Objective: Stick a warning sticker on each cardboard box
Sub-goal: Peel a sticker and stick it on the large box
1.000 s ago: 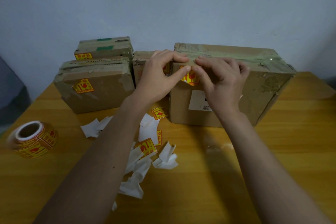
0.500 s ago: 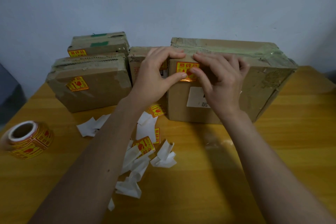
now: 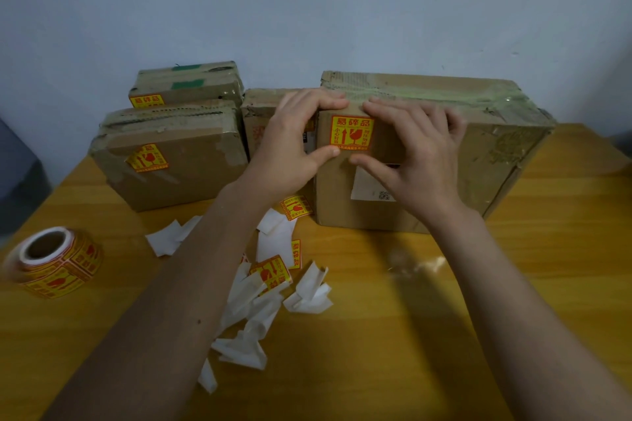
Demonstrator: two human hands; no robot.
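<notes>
The big box (image 3: 434, 161) stands on the table (image 3: 444, 318), and the warning sticker (image 3: 351, 132) lies flat on the upper left of its front face. The left hand (image 3: 290, 150) frames the sticker from the left, fingers on the box's top edge and thumb tip just below the sticker's lower left corner. The right hand (image 3: 417, 161) frames it from the right, fingers spread on the cardboard. Neither hand grips anything. Left of the big box stand three smaller boxes (image 3: 171, 161); farther left lies the sticker roll (image 3: 54, 263).
</notes>
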